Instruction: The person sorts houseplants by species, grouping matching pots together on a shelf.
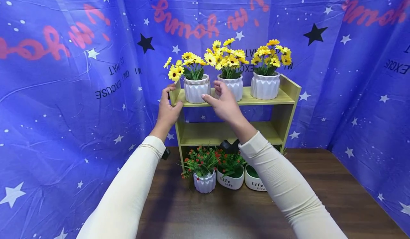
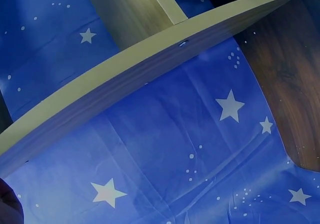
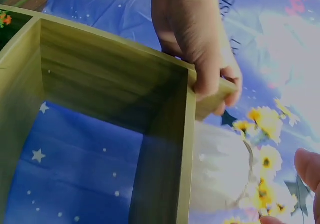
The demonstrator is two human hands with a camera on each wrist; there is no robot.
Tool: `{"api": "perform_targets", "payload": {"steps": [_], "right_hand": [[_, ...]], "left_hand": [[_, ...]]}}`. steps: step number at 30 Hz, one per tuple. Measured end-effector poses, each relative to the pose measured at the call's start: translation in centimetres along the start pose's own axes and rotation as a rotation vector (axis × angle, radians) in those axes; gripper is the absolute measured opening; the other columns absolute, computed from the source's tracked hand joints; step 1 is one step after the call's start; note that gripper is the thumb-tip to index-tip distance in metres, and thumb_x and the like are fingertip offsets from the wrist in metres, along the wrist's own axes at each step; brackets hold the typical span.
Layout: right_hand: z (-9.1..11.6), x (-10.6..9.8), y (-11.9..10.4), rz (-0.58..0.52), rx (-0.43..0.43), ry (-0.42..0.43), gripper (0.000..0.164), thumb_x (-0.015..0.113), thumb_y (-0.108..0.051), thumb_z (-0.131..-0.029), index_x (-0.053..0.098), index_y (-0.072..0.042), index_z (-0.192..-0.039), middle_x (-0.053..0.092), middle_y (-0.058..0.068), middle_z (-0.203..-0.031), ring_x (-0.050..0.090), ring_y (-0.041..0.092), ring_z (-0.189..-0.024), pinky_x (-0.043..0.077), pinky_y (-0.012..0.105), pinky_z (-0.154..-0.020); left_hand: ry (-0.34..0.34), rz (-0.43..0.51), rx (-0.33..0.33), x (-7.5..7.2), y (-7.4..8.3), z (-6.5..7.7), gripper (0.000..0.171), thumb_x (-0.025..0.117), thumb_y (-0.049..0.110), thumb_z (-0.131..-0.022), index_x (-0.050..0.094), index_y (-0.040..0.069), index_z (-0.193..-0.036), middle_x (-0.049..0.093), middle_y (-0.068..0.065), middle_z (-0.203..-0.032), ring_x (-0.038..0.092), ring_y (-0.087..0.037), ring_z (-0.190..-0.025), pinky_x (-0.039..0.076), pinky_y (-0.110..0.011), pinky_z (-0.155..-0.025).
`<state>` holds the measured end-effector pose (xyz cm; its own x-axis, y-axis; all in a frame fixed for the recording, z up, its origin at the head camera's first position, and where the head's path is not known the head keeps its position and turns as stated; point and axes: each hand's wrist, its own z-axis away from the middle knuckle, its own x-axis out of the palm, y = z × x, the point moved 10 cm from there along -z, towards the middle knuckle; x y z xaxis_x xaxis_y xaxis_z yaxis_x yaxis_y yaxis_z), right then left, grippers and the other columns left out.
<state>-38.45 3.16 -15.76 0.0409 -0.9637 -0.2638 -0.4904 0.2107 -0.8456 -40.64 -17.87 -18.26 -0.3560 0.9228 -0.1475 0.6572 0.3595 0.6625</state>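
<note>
A light wooden shelf (image 1: 224, 132) stands against the curtain, with white fluted pots of yellow flowers on its top board. At its upper left corner my left hand (image 1: 169, 112) grips the side panel. The right wrist view shows that hand's thumb on the front edge and its fingers around the back. My right hand (image 1: 225, 105) is held in front of the left pot (image 1: 196, 89) and middle pot (image 1: 235, 88), thumb and fingers spread, nothing held. To the right sits a third flower pot (image 1: 265, 86). The left wrist view shows the outer side panel (image 2: 140, 59).
Below, a fluted pot (image 1: 205, 182) with red-flowered greenery and two white "Life" planters (image 1: 230, 181) stand on the brown table (image 1: 192, 214) before the shelf. A blue star-patterned curtain (image 1: 80, 125) hangs behind and along both sides.
</note>
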Motion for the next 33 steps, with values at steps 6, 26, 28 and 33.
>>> {"api": "perform_targets", "payload": {"steps": [6, 26, 28, 33], "right_hand": [[3.6, -4.4, 1.7, 0.003, -0.045, 0.064, 0.062, 0.072, -0.023, -0.092, 0.043, -0.002, -0.143, 0.049, 0.015, -0.145, 0.048, 0.029, -0.131, 0.040, 0.045, -0.106], [14.5, -17.0, 13.2, 0.266, 0.023, 0.181, 0.065, 0.073, -0.017, -0.091, 0.040, 0.007, -0.143, 0.050, 0.026, -0.140, 0.050, 0.040, -0.125, 0.042, 0.014, -0.089], [15.4, -17.6, 14.3, 0.274, 0.043, 0.189, 0.067, 0.073, -0.017, -0.091, 0.039, 0.007, -0.144, 0.049, 0.026, -0.140, 0.052, 0.031, -0.123, 0.041, 0.010, -0.087], [17.4, -18.5, 17.5, 0.275, 0.101, 0.208, 0.067, 0.073, -0.016, -0.091, 0.038, 0.008, -0.143, 0.047, 0.027, -0.141, 0.050, 0.018, -0.122, 0.040, 0.006, -0.086]], "left_hand": [[-0.004, -0.001, 0.009, 0.1, -0.4, -0.4, 0.048, 0.058, -0.004, -0.082, 0.045, 0.003, -0.127, 0.046, -0.005, -0.147, 0.049, -0.023, -0.121, 0.038, -0.032, -0.096], [0.001, 0.044, 0.027, 0.4, -0.8, -0.5, 0.049, 0.057, -0.007, -0.080, 0.044, 0.002, -0.127, 0.046, -0.006, -0.146, 0.048, -0.027, -0.120, 0.039, -0.032, -0.094], [0.013, 0.060, 0.039, 0.3, -0.8, -0.5, 0.051, 0.057, -0.008, -0.079, 0.044, 0.001, -0.127, 0.046, -0.009, -0.146, 0.048, -0.029, -0.121, 0.038, -0.036, -0.095], [0.018, 0.077, 0.029, 0.3, -0.8, -0.5, 0.052, 0.057, -0.009, -0.078, 0.044, 0.000, -0.128, 0.046, -0.012, -0.146, 0.047, -0.032, -0.122, 0.038, -0.038, -0.095]]}}
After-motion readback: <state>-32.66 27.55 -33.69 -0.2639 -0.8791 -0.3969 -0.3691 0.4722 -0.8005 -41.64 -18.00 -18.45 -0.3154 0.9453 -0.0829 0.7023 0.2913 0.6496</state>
